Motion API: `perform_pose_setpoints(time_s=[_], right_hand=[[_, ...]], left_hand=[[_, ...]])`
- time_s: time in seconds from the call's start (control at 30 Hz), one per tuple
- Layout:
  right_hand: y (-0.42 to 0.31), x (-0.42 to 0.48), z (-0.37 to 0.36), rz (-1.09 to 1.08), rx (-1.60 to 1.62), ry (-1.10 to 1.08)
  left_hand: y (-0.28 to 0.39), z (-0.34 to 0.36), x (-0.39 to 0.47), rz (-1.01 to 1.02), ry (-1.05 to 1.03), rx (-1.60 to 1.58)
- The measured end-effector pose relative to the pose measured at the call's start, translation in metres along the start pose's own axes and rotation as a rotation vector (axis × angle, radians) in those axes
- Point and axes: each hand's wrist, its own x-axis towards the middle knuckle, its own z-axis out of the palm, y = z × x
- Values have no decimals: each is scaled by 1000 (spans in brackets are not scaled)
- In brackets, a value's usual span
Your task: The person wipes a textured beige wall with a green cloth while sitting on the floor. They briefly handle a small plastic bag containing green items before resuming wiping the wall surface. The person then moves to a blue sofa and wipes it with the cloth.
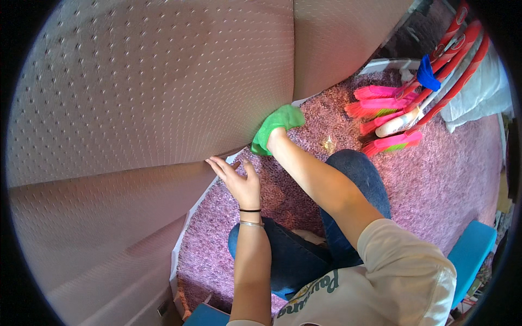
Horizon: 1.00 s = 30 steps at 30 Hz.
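Note:
A green cloth [279, 124] covers my right hand [281, 126], which rests against the lower corner of a large pinkish-grey panel with a dimpled texture [163, 89]. The cloth hides the fingers of that hand. My left hand [238, 179], with a black band and a silver bracelet at the wrist, has its fingers apart. Its fingertips touch or lie very close to the panel's bottom edge, and nothing is in it.
Several brooms with pink heads [391, 140] and red handles stand at the right, a blue cloth [428, 75] among them. Pale plastic sheeting [473, 98] lies behind. Purple carpet [440, 183] spreads underneath. A blue padded piece [473, 261] is at lower right.

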Motion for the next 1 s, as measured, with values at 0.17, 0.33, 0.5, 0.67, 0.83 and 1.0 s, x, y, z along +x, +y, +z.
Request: perform_pose_setpoints(time_s=[0.17, 0.33, 0.5, 0.67, 0.83, 1.0], right_hand=[[-9, -9, 17, -69, -16, -27], [-19, -17, 45, -167, -27, -96], [28, -29, 31, -141, -28, -68], [116, -59, -21, 127, -14, 17], [123, -59, -21, 296, 48, -6], [60, -72, 30, 385, 108, -120]], left_hand=[[5, -6, -1, -15, -16, -68], [-5, -15, -3, -12, -5, -217], [-16, -21, -8, -46, 47, -252], [-21, -25, -10, -91, 15, -185], [-25, -25, -10, -89, 38, -214], [-25, -27, -5, -100, 72, -233]])
